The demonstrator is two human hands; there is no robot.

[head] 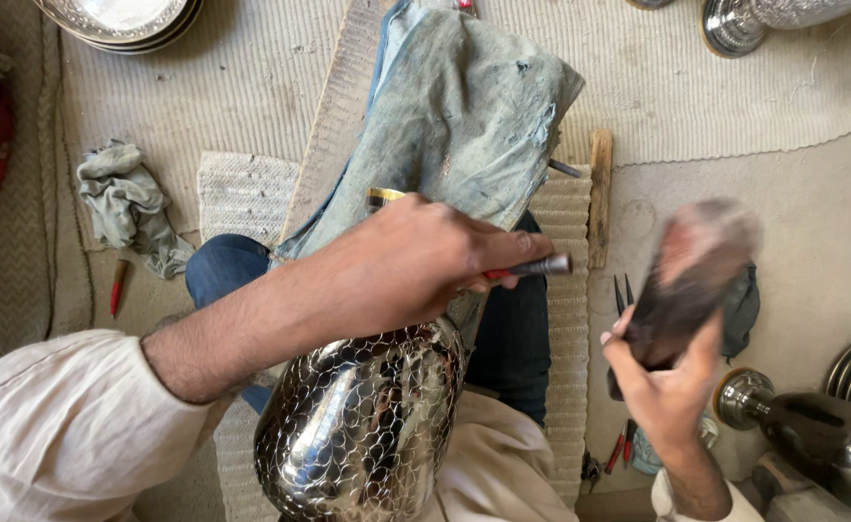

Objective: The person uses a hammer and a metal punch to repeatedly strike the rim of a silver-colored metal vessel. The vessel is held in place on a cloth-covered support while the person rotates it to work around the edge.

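The person's left hand [406, 266] reaches across the middle of the view from a pale cream sleeve [68, 425], its fingers [503, 253] closed around a slim metal chisel with a red band [536, 267] whose dark tip juts out to the right; the hand rests on top of a rounded polished metal vessel covered with an engraved net pattern [362, 425], which lies in the person's lap against a blue-trousered leg [222, 271]; the far end of the vessel sits against a worn, faded blue denim cloth [464, 116] draped over a long wooden plank [333, 126]; the right hand [667, 382] is raised at the right side, its fingers wrapped tightly round the lower end of a dark wooden mallet [691, 280], whose head is blurred, well apart from the chisel tip; beneath everything lies a ribbed beige floor mat [251, 68]; on the mat at the left lie a crumpled grey-green rag [130, 208] and a small red-handled tool [116, 287]; a stack of shiny embossed metal plates [121, 21] shows at the top left corner; another bright metal vessel with a flared foot [802, 425] lies at the lower right, and red-handled pliers [620, 445] lie near it beside the right wrist.
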